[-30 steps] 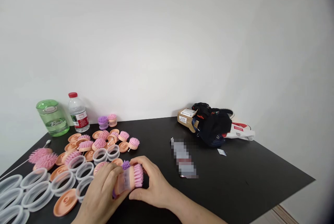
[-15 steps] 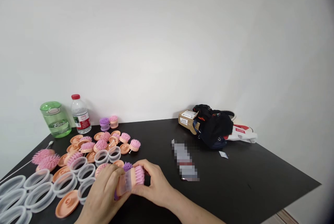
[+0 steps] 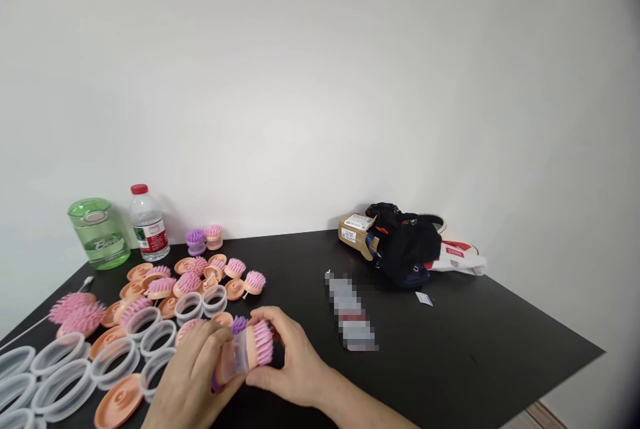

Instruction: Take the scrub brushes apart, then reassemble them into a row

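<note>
Between my two hands is a round scrub brush with pink bristles, a peach collar and a translucent ring, tilted so the bristles face right. My left hand is closed around its translucent and peach end, where a bit of purple shows below the fingers. My right hand grips the bristled end, thumb below and fingers above. Just behind the held brush lies a purple bristle piece, partly hidden. To the left are translucent rings, peach discs and pink bristle heads.
A green lidded container and a red-capped water bottle stand at the back left, near two small upright brushes. A blurred-out flat item lies right of my hands. Farther back are a cardboard box and a dark bag.
The view has shifted slightly, so table items appear a little farther left. Both hands keep hold of the brush; the right thumb and fingers have moved slightly around its bristled end.
</note>
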